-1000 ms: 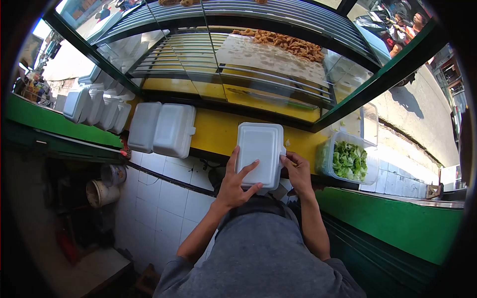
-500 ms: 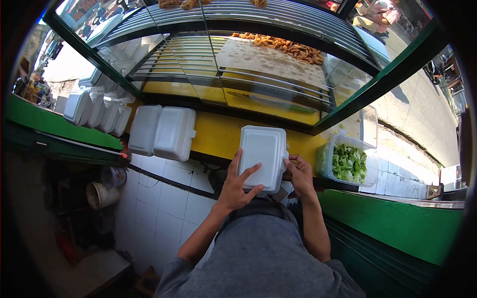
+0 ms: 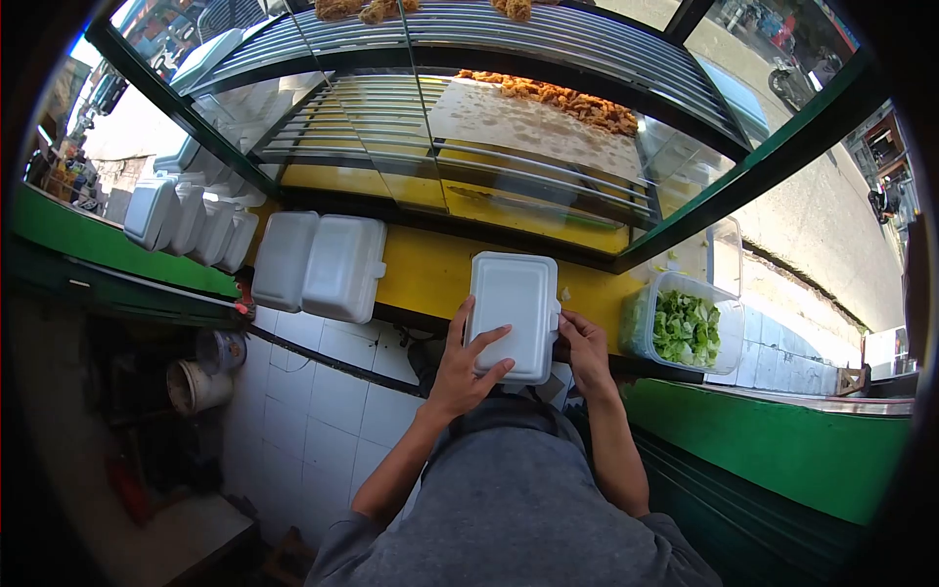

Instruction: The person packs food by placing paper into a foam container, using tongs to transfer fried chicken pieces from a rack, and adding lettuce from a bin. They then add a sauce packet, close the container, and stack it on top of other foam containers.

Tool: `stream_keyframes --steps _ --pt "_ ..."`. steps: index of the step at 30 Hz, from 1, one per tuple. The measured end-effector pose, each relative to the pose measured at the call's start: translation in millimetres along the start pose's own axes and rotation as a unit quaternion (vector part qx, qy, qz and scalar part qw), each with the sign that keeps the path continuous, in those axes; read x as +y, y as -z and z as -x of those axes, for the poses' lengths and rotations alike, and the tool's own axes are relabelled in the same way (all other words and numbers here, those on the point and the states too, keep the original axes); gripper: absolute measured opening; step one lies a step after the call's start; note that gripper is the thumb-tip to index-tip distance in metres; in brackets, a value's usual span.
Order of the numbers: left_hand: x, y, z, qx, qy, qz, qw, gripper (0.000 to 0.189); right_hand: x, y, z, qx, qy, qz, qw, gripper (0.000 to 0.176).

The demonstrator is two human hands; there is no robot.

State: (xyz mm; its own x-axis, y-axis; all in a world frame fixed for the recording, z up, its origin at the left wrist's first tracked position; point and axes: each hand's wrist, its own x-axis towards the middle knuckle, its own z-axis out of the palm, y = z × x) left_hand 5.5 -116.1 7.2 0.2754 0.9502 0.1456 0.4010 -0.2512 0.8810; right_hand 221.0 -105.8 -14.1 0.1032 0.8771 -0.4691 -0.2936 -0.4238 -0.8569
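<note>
A closed white foam takeaway box is in front of my body, partly over the front edge of the yellow counter. My left hand holds it by the left side and near corner, its fingers spread over the lid. At the right edge, my right hand pinches around the closure tab; part of its grip is hidden behind the box. What the box contains is out of sight. To the right of that hand stands a clear plastic tub of chopped lettuce.
More foam boxes sit left on the counter, with several others standing in a row farther left. A glass display case with metal racks rises ahead, holding fried pieces on a paper-lined shelf. Buckets stand at lower left.
The box has shifted slightly left between my hands. My right fingers have moved a little at its tab. A person at the upper right is no longer in view.
</note>
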Motion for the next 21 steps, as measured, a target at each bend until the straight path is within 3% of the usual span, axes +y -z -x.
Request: stream_keyframes --steps 2,3,5,8,9,12,16,21 --pt "-2.8 0.4 0.8 0.014 -0.005 -0.003 1.0 0.041 13.6 1.3 -7.6 0.012 0.043 0.055 0.997 0.027" --pt "-4.9 1.1 0.9 0.022 -0.009 -0.004 1.0 0.044 14.7 3.8 -9.1 -0.004 0.016 0.068 0.998 0.031" --pt "-12.0 1.7 2.7 0.032 0.019 0.068 0.997 0.058 13.2 8.2 -12.9 -0.04 -0.039 0.096 0.994 0.042" --pt "-8.6 1.0 13.2 0.048 0.083 0.218 0.971 0.08 -25.6 -25.9 10.0 -0.079 0.049 0.118 0.989 0.059" --pt "-5.2 2.3 16.4 0.057 0.105 0.274 0.954 0.088 -31.1 -28.5 12.2 -0.115 0.047 0.163 0.979 0.075" --pt "8.4 22.1 22.2 0.093 0.142 0.323 0.931 0.098 -43.1 -42.1 21.0 -0.154 0.016 0.114 0.981 0.079" --pt "-0.5 59.9 34.4 0.141 0.159 0.35 0.912 0.1 -46.5 -54.9 16.7 -0.243 -0.044 0.08 0.966 0.088" --pt "1.3 123.9 53.2 0.19 0.182 0.339 0.903 0.088 -58.5 -116.5 14.5 -0.376 -0.066 0.196 0.903 0.091"
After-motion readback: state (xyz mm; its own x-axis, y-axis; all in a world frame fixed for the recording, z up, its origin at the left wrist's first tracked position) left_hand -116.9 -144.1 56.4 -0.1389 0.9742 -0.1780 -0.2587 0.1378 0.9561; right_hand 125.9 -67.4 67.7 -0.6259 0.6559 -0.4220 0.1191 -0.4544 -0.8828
